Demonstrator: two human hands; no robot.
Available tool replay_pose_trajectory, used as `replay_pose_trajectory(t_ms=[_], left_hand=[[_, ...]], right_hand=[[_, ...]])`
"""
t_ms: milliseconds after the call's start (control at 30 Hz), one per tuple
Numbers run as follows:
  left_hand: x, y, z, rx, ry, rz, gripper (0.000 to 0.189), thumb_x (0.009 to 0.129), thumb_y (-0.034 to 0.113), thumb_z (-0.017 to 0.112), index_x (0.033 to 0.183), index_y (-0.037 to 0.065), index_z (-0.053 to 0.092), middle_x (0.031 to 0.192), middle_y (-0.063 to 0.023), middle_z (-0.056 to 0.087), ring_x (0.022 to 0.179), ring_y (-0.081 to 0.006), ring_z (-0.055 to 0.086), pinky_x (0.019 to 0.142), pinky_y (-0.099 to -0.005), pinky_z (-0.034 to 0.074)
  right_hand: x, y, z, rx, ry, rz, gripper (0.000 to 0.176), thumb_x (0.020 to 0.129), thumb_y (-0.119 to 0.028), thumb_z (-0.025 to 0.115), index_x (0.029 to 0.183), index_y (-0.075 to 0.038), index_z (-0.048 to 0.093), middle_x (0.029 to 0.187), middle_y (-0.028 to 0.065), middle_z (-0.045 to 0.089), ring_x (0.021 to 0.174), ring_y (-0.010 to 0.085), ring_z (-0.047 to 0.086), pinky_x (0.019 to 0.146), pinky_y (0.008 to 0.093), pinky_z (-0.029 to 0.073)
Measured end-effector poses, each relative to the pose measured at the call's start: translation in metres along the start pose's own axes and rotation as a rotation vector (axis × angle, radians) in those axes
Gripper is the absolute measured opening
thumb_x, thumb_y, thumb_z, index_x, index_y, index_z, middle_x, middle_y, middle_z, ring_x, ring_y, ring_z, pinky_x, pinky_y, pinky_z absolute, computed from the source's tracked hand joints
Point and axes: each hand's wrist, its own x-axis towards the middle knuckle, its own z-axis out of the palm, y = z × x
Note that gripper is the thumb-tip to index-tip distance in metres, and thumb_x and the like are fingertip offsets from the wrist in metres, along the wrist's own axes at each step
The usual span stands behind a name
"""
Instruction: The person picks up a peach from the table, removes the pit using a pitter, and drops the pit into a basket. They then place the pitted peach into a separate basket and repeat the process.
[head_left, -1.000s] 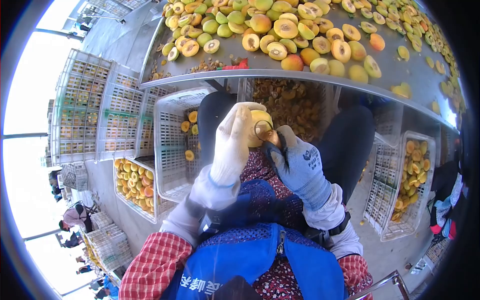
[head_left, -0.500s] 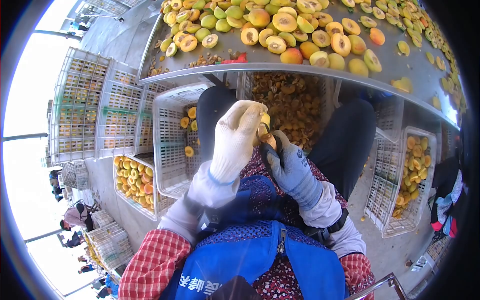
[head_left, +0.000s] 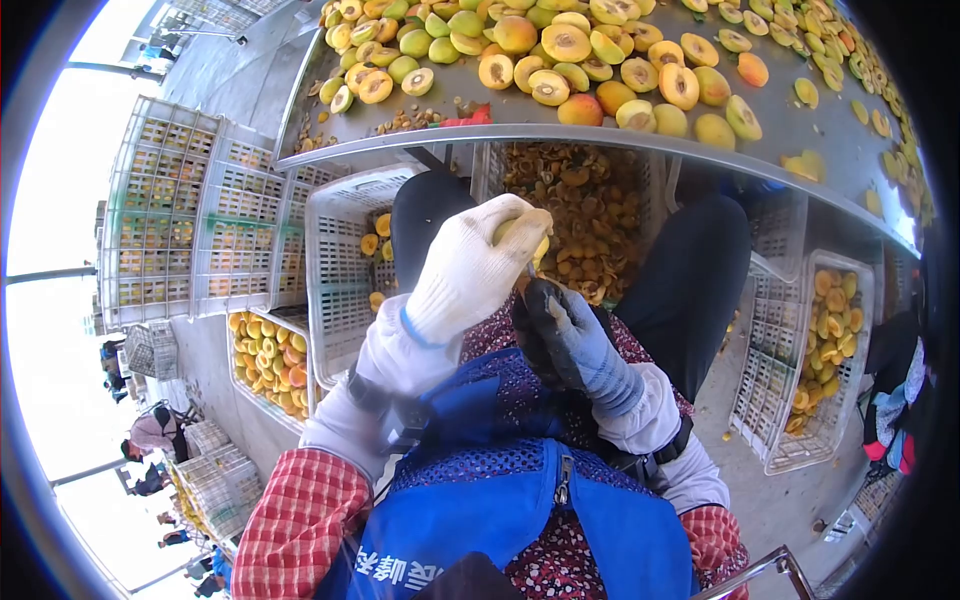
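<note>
My left hand (head_left: 482,262), in a white knitted glove, is closed around a yellow peach half (head_left: 541,250), mostly hidden by the fingers. Against it from below and to the right is my right hand (head_left: 572,335), in a grey-blue glove with a dark coated palm. Its fingers are closed on a small hand tool (head_left: 532,271); only a thin part shows between the hands, and its exact kind is hidden. Beneath both hands, between my knees, stands a crate (head_left: 655,195) holding brownish fruit scraps (head_left: 580,215).
A metal table (head_left: 560,133) ahead carries many whole and halved peaches (head_left: 566,43). White crates stand left (head_left: 345,330) and right (head_left: 765,375), some with peach halves (head_left: 268,350). Stacked crates (head_left: 160,215) rise farther left. Another person (head_left: 893,390) is at the right edge.
My left hand has tipped and shifted slightly right, covering more of the peach half. My right hand has turned and dropped slightly; the brown part and dark loop seen before are now largely hidden.
</note>
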Motion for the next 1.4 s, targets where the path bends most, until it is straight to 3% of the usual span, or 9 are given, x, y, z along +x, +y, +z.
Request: replay_pose_trajectory(t_ms=[200, 367, 567, 733, 833, 967, 1100, 1267, 1400], left_hand=[[-0.013, -0.02, 0.028, -0.465, 0.229, -0.123, 0.019, 0.097, 0.017, 0.058, 0.096, 0.0, 0.065, 0.078, -0.0059, 0.064, 0.068, -0.0088, 0.057, 0.062, -0.0254, 0.048], [-0.001, -0.022, 0.003, -0.146, -0.116, -0.291, 0.028, 0.096, 0.022, 0.052, 0.093, -0.003, 0.066, 0.079, -0.0053, 0.063, 0.072, -0.0102, 0.059, 0.066, -0.0253, 0.048], [-0.016, -0.018, 0.034, -0.285, 0.249, -0.086, 0.029, 0.099, 0.025, 0.051, 0.099, -0.001, 0.065, 0.079, -0.0038, 0.062, 0.071, -0.0078, 0.058, 0.065, -0.0222, 0.047], [-0.012, -0.027, 0.029, -0.353, 0.098, 0.045, 0.033, 0.1, 0.028, 0.049, 0.107, -0.001, 0.063, 0.082, -0.0039, 0.063, 0.073, -0.0073, 0.059, 0.065, -0.0211, 0.047], [-0.006, -0.026, 0.025, -0.434, -0.039, -0.007, 0.034, 0.1, 0.03, 0.048, 0.106, 0.001, 0.064, 0.084, -0.0048, 0.065, 0.074, -0.008, 0.06, 0.066, -0.021, 0.048], [-0.001, -0.026, 0.025, -0.418, -0.072, -0.128, 0.027, 0.1, 0.025, 0.051, 0.105, 0.003, 0.065, 0.086, -0.0049, 0.065, 0.073, -0.0088, 0.061, 0.064, -0.0217, 0.05], [0.008, -0.034, 0.009, 0.121, -0.124, 0.295, 0.015, 0.095, 0.01, 0.058, 0.104, 0.001, 0.065, 0.084, -0.0053, 0.066, 0.073, -0.0089, 0.061, 0.064, -0.0239, 0.051], [-0.003, -0.028, 0.007, -0.365, -0.249, -0.009, 0.032, 0.099, 0.027, 0.047, 0.102, 0.001, 0.066, 0.085, -0.0057, 0.067, 0.072, -0.0089, 0.06, 0.061, -0.0211, 0.046], [-0.016, -0.032, 0.023, -0.458, -0.02, -0.161, 0.039, 0.1, 0.035, 0.045, 0.102, 0.002, 0.065, 0.085, -0.0045, 0.066, 0.072, -0.0085, 0.058, 0.061, -0.0206, 0.046]], right_hand=[[0.006, 0.015, 0.006, 0.004, 0.127, -0.178, 0.025, 0.103, -0.028, 0.048, 0.114, -0.006, 0.053, 0.075, -0.002, 0.054, 0.054, 0.0068, 0.049, 0.047, 0.0213, 0.04], [0.004, 0.019, -0.009, -0.041, 0.05, 0.031, 0.023, 0.102, -0.022, 0.05, 0.117, -0.006, 0.052, 0.079, -0.0028, 0.053, 0.063, 0.0048, 0.047, 0.054, 0.0205, 0.041], [0.0, 0.006, 0.008, 0.164, 0.064, 0.087, 0.035, 0.1, -0.046, 0.049, 0.103, -0.011, 0.052, 0.064, -0.0023, 0.048, 0.043, 0.0067, 0.04, 0.036, 0.0215, 0.033], [-0.009, -0.018, 0.005, 0.401, -0.177, 0.286, 0.048, 0.098, -0.059, 0.043, 0.099, -0.013, 0.053, 0.061, -0.0034, 0.043, 0.038, 0.004, 0.036, 0.032, 0.0202, 0.031], [-0.004, 0.01, -0.002, 1.017, -0.433, 0.341, 0.05, 0.099, -0.06, 0.039, 0.101, -0.012, 0.054, 0.059, -0.0043, 0.041, 0.037, 0.0026, 0.035, 0.031, 0.0191, 0.032], [0.003, 0.013, -0.007, 1.027, -0.61, 0.294, 0.042, 0.099, -0.06, 0.037, 0.11, -0.023, 0.055, 0.06, -0.0069, 0.036, 0.04, 0.0048, 0.032, 0.034, 0.0201, 0.028], [0.002, 0.018, -0.013, 0.987, -0.576, 0.354, 0.045, 0.1, -0.058, 0.036, 0.112, -0.02, 0.055, 0.06, -0.0058, 0.037, 0.041, 0.005, 0.033, 0.036, 0.021, 0.03], [0.007, 0.015, -0.004, 1.123, -0.762, 0.356, 0.047, 0.101, -0.057, 0.036, 0.108, -0.014, 0.055, 0.06, -0.0051, 0.037, 0.041, 0.0053, 0.034, 0.034, 0.0211, 0.03], [0.002, 0.009, -0.002, 1.057, -0.652, 0.367, 0.047, 0.1, -0.057, 0.041, 0.097, -0.011, 0.052, 0.057, -0.0047, 0.04, 0.037, 0.0038, 0.036, 0.03, 0.019, 0.033]])
